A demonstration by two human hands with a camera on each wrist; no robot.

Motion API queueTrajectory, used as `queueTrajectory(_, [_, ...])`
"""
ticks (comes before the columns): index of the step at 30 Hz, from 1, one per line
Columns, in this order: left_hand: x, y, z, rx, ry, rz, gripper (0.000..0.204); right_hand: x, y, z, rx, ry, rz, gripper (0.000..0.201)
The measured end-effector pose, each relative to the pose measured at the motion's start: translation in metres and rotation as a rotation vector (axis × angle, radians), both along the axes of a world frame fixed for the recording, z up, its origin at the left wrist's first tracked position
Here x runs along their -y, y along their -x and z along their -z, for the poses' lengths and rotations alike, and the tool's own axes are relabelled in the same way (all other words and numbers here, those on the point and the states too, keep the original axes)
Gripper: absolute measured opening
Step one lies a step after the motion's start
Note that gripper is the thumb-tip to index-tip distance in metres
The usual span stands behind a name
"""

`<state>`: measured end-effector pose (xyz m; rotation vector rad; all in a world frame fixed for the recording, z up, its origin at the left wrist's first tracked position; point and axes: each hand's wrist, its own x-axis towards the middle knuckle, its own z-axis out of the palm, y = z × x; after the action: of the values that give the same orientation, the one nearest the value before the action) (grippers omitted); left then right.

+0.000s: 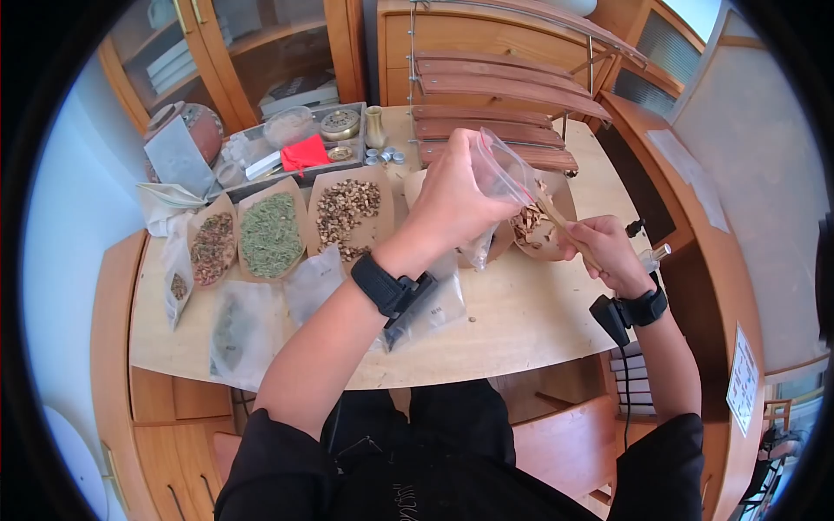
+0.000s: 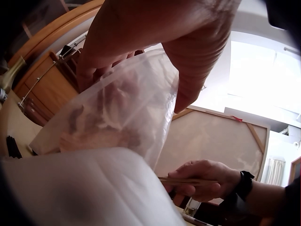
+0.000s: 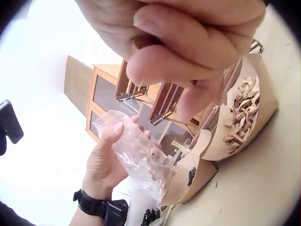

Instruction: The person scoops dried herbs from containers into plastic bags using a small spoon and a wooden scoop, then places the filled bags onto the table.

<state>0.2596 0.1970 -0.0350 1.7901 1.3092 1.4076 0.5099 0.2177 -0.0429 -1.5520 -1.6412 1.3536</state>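
Observation:
The left hand [image 1: 460,195] grips a clear zip bag [image 1: 506,169] by its upper part, above the table; in the right wrist view pale dried pieces show inside the bag [image 3: 148,157]. In the right hand [image 1: 608,252] a thin wooden tool [image 1: 569,233] is pinched, its far end at the bag's mouth. Below and behind the hands, a paper tray [image 1: 560,204] holds pale brown dried slices [image 3: 244,110]. Beside it stands another paper tray [image 3: 207,165] with a few dark pieces [image 3: 191,176], partly hidden by the left hand in the head view.
Paper trays with reddish buds [image 1: 213,247], green herb [image 1: 269,234] and brown chunks [image 1: 347,208] line the left side. Plastic bags [image 1: 239,334] lie in front of them. A grey box [image 1: 261,182] of small items and a slatted wooden rack [image 1: 504,78] stand behind.

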Motion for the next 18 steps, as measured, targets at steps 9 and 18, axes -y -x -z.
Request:
queueTrajectory(9, [0.0, -0.007, 0.001, -0.055, 0.017, -0.002, 0.07, 0.05, 0.007, -0.079, -0.114, -0.271, -0.091, 0.028])
queueTrajectory(18, [0.0, -0.009, -0.001, -0.043, 0.015, -0.011, 0.07, 0.061, 0.017, -0.081, -0.091, -0.313, -0.079, 0.029])
